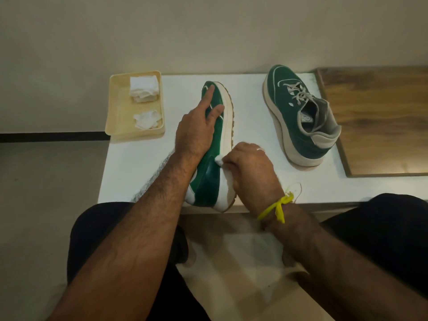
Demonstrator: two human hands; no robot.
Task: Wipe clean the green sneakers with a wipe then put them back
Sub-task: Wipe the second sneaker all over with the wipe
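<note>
Currently one green sneaker (pixel 214 144) lies tipped on its side at the near middle of the white worktop (pixel 254 126), its pale sole facing right and its toe pointing to the far side. The left hand (pixel 196 128) lies flat over the upper, fingers (pixel 209 92) stretched straight toward the toe and pressing the shoe down. The right hand (pixel 250 167), with a ring on one finger and a yellow thread (pixel 276 207) tied at the wrist, has its fingers curled round a white wipe (pixel 220 161), pinching it against the shoe's side where the green meets the sole, close to the heel.

A second green sneaker (pixel 298 117) stands upright on its sole to the right, well apart from the first, toe toward the far edge, laces loose and grey lining showing. On the far left corner of the worktop sits a cream tray (pixel 115 107) holding a folded stack of wipes (pixel 143 88) at its far end and a crumpled wipe (pixel 148 120) at its near end. A wooden board (pixel 382 117) lies at the right, just beside the upright shoe. Dark-clad knees show at the near edge.
</note>
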